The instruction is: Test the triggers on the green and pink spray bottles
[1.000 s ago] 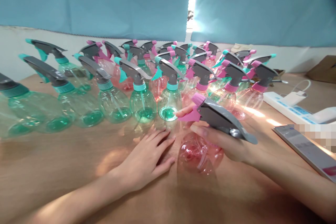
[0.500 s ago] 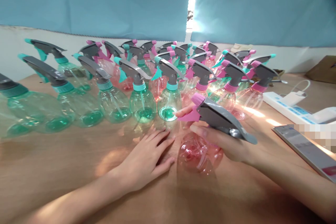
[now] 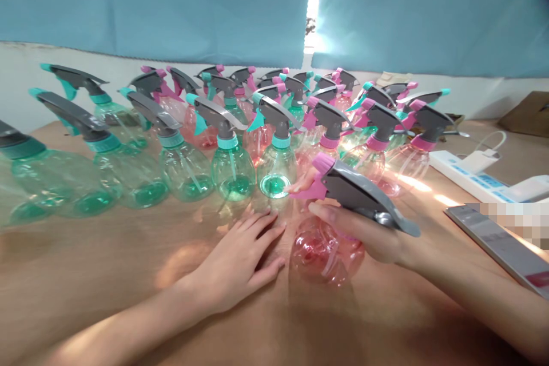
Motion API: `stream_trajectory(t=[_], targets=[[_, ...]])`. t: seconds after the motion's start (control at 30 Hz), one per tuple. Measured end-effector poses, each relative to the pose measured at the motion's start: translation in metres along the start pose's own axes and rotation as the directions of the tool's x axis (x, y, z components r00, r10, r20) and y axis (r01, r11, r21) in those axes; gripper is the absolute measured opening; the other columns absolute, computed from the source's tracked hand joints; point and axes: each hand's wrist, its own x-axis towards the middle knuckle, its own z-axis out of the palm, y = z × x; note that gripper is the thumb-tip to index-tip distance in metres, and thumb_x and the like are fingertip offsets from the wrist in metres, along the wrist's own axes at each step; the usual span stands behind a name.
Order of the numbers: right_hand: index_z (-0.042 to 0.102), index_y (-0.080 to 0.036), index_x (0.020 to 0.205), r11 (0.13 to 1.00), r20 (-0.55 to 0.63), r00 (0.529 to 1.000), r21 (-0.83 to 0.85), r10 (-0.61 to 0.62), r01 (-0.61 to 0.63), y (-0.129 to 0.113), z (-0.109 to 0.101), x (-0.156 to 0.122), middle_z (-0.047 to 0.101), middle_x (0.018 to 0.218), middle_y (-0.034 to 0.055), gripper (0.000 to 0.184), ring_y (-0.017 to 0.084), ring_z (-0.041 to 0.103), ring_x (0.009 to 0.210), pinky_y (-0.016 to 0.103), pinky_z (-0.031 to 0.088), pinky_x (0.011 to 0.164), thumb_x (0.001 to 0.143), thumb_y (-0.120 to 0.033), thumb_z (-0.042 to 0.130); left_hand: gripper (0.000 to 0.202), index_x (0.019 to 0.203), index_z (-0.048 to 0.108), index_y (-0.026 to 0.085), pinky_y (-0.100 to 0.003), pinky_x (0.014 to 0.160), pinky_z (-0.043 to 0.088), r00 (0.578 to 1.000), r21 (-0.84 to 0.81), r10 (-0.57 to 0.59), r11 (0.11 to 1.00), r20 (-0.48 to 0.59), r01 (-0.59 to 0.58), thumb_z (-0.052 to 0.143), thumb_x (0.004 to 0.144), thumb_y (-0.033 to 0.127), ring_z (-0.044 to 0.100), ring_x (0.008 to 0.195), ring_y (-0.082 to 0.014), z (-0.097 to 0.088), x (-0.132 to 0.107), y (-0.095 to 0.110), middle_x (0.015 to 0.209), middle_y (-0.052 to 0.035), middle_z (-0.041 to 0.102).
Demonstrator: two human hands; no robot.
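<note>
your right hand (image 3: 373, 231) has its grip closed around the neck of the pink spray bottle (image 3: 317, 254), which is in front of you, just right of centre, with its nozzle aimed away and to the left. your thumb lies across the neck and a fingertip shows past the pink trigger (image 3: 313, 190); your other fingers are hidden behind the bottle and its grey head. you cannot tell whether its base touches the surface (image 3: 171, 314). your left hand (image 3: 244, 257) is released, palm down on the surface, fingers spread, thumb just beside the bottle.

beyond your hands, the front row of green bottles (image 3: 234, 177) and pink ones hides much of the bottles behind, so mostly their sprayer heads show. the leftmost bottle is cut off by the frame edge, as is the brown box (image 3: 527, 114) at far right. a pixelated patch (image 3: 529, 220) covers whatever sits above the phone (image 3: 501, 249), and the phone's screen is too blurred to read. the power strip (image 3: 454, 171) has blue panels, their markings too small to make out.
</note>
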Motion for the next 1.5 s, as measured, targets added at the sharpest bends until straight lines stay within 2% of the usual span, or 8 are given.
stream_trajectory(t=[0.13,0.3,0.6,0.8,0.9,1.1,1.3,1.5], targets=[[0.059,-0.023,0.078,1.0,-0.008,1.0,-0.007,-0.015,0.015,-0.005,-0.002,0.002,0.059,0.072,-0.0009,0.02,0.015,0.057,0.064,0.028,0.048,0.059,0.092,-0.038,0.057,0.046,0.137,0.053,0.015,-0.052,0.111,0.034,1.0,-0.022,0.001,1.0,-0.009,-0.001,0.05,0.098,0.038,0.042,0.135,-0.0333,0.0,0.0,0.0,0.142,-0.0145,0.053],[0.058,-0.024,0.082,0.999,0.018,0.999,0.034,-0.032,0.031,-0.002,-0.002,0.002,0.059,0.076,0.0002,0.017,0.016,0.057,0.067,0.031,0.051,0.065,0.093,-0.037,0.054,0.046,0.138,0.053,0.016,-0.052,0.111,0.034,1.0,-0.024,-0.005,1.0,-0.009,0.004,0.051,0.097,0.037,0.041,0.136,-0.0333,0.001,-0.001,-0.001,0.144,-0.0142,0.051],[0.04,-0.023,0.067,0.997,0.034,0.997,-0.015,-0.071,0.072,-0.017,-0.006,0.004,0.036,0.061,-0.0059,0.028,0.011,0.035,0.054,0.026,0.034,0.05,0.09,-0.02,0.056,0.047,0.139,0.051,0.014,-0.052,0.112,0.033,1.0,-0.008,-0.006,1.0,0.013,0.006,0.049,0.098,0.038,0.042,0.136,-0.033,-0.001,0.0,0.0,0.143,-0.0147,0.052],[0.061,-0.025,0.089,0.999,-0.026,0.999,0.02,-0.038,0.038,-0.002,-0.001,0.002,0.057,0.068,-0.002,0.01,0.015,0.055,0.06,0.028,0.046,0.055,0.091,-0.035,0.058,0.047,0.138,0.052,0.015,-0.053,0.111,0.033,1.0,-0.014,-0.005,1.0,0.001,0.005,0.048,0.099,0.039,0.041,0.136,-0.0337,0.001,0.0,0.0,0.143,-0.0146,0.052],[0.063,-0.026,0.099,0.997,-0.054,0.997,0.032,-0.062,0.064,0.004,0.001,0.001,0.059,0.068,-0.0017,0.014,0.018,0.06,0.064,0.031,0.051,0.058,0.091,-0.036,0.058,0.045,0.137,0.053,0.016,-0.054,0.111,0.033,1.0,-0.026,-0.003,1.0,-0.01,0.002,0.048,0.098,0.039,0.042,0.136,-0.0341,0.001,-0.001,-0.001,0.142,-0.0145,0.053],[0.063,-0.028,0.102,0.997,-0.063,0.996,0.051,-0.06,0.063,0.003,0.002,0.0,0.062,0.071,-0.0008,0.016,0.019,0.061,0.065,0.034,0.054,0.059,0.089,-0.036,0.061,0.046,0.136,0.054,0.015,-0.054,0.111,0.034,1.0,-0.021,0.001,1.0,-0.013,-0.002,0.048,0.098,0.039,0.044,0.135,-0.0344,0.0,-0.001,-0.001,0.14,-0.015,0.054],[0.062,-0.026,0.085,0.996,-0.016,0.999,0.079,-0.039,0.04,-0.003,0.002,0.002,0.058,0.068,-0.0011,0.009,0.017,0.057,0.061,0.032,0.05,0.055,0.09,-0.03,0.056,0.047,0.138,0.052,0.015,-0.052,0.111,0.033,1.0,0.005,-0.004,1.0,0.014,0.004,0.048,0.099,0.039,0.043,0.135,-0.0331,0.0,0.0,0.0,0.142,-0.0147,0.053],[0.05,-0.024,0.063,0.993,-0.029,0.996,0.078,-0.088,0.09,-0.003,0.002,0.002,0.046,0.063,-0.0033,0.026,0.012,0.042,0.054,0.026,0.037,0.048,0.088,-0.023,0.057,0.047,0.139,0.052,0.015,-0.052,0.112,0.033,1.0,0.013,-0.005,1.0,0.018,0.005,0.047,0.099,0.041,0.042,0.135,-0.033,0.0,-0.001,0.0,0.143,-0.0146,0.052]])
